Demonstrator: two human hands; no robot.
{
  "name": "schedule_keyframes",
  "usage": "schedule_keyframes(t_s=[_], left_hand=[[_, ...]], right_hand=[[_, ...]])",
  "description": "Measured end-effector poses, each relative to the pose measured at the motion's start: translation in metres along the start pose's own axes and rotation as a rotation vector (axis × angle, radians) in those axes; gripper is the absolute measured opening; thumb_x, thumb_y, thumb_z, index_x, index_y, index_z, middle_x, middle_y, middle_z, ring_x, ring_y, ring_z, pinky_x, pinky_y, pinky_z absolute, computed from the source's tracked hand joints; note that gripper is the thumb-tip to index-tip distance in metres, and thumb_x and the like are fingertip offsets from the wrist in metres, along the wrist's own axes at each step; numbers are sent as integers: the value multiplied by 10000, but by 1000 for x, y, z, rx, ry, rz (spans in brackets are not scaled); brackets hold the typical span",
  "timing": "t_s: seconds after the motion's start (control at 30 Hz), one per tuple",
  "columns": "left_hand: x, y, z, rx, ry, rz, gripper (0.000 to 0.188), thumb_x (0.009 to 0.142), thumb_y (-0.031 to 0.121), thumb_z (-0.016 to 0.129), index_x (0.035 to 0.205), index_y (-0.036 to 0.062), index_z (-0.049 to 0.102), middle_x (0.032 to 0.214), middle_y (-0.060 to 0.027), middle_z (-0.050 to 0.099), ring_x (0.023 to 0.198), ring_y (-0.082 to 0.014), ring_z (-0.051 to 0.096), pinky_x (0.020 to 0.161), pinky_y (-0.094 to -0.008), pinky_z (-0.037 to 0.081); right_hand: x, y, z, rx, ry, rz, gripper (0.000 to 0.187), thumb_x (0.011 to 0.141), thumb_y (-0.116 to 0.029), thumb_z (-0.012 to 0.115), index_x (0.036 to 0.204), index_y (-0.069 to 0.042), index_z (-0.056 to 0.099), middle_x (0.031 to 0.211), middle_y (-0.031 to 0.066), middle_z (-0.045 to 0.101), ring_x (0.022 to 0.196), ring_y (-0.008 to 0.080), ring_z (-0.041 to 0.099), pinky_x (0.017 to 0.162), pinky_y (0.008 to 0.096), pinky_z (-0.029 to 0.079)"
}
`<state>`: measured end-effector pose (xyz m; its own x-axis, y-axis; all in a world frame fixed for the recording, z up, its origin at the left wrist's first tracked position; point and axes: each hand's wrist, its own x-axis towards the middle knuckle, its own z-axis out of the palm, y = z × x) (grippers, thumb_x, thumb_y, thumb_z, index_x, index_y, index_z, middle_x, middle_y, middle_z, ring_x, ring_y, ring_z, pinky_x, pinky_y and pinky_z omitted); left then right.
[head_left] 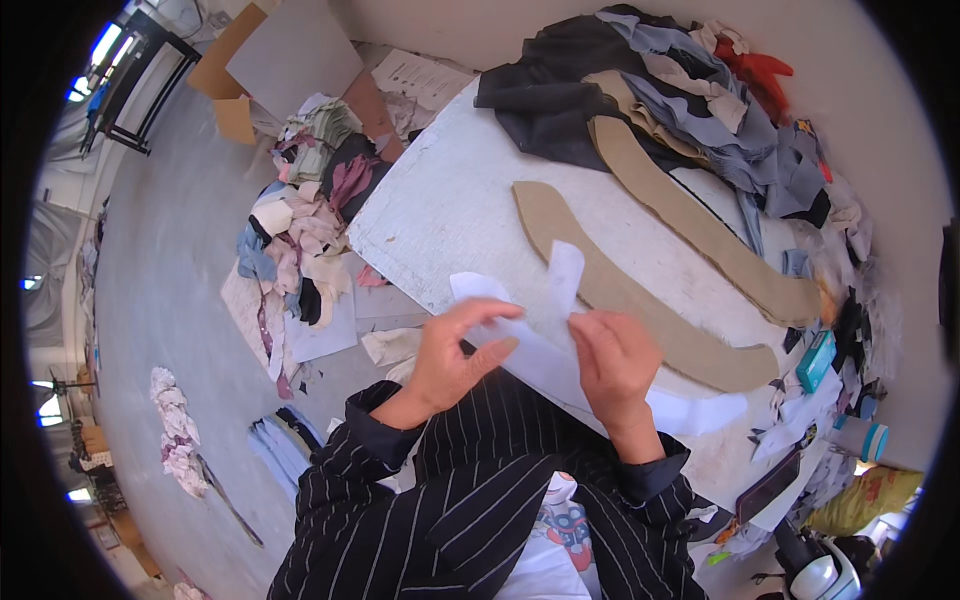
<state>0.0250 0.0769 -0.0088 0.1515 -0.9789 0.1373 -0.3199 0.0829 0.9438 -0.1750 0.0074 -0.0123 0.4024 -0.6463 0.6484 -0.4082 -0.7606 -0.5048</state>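
My right hand (pixel 615 365) pinches a narrow white strip (pixel 565 275), thin like paper or interlining, whose rounded end stands up above the fingers. To its left, my left hand (pixel 432 360) hovers with thumb and fingers curved and apart, nothing visible between them. Under and between the hands lies a longer curved white piece (pixel 540 355) along the table's near edge. Another stretch of white (pixel 700 413) shows right of my right wrist; whether it joins the piece is hidden. Just beyond lies a stack of curved tan fabric pieces (pixel 650 300), with a second tan stack (pixel 700 220) farther back.
Dark and grey cloth (pixel 560 90) is heaped at the white table's (pixel 420 220) far side. A teal box (pixel 816 362), a tape roll (pixel 860 438) and a dark phone-like slab (pixel 768 487) lie at the right. Fabric scraps (pixel 305 240) and a cardboard box (pixel 235 75) sit on the floor leftward.
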Motion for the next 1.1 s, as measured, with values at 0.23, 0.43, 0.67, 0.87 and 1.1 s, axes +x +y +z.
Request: schedule_keyframes(t_s=[0.23,0.43,0.67,0.87,1.1], left_hand=[[12,19,26,-549,-121,-235,279,1017,166,548,1168,-49,645,956,-75,711,892,-120,653,804,-251,509],[38,23,32,-530,-70,-289,345,1035,234,505,1196,-50,620,934,-150,719,775,-190,700,657,-286,551],[67,-11,24,-470,-37,-420,262,978,205,613,1079,-35,641,822,-121,711,631,-155,670,507,-238,490],[112,-50,18,-211,88,-359,163,912,134,699,943,-17,644,696,-43,653,526,-69,562,469,-201,401],[133,-71,28,180,225,-213,191,848,226,730,866,39,699,623,-16,654,552,-101,598,537,-261,449]], right_hand=[[16,-5,-25,372,-165,226,582,776,-192,762,1305,-59,560,1288,136,556,1021,250,627,885,333,496],[-19,35,-100,832,-552,911,654,828,-105,720,1431,-67,471,908,25,648,729,67,576,619,210,454],[-66,49,-193,553,-426,1024,600,782,2,733,1349,-20,536,782,-7,609,713,67,573,649,197,446],[-57,72,-170,390,-390,1006,543,768,-3,731,1287,4,571,695,-9,583,664,61,524,630,207,412],[-41,89,-157,245,-400,960,500,749,-9,730,1233,-26,606,639,-8,532,613,72,473,596,238,390]])
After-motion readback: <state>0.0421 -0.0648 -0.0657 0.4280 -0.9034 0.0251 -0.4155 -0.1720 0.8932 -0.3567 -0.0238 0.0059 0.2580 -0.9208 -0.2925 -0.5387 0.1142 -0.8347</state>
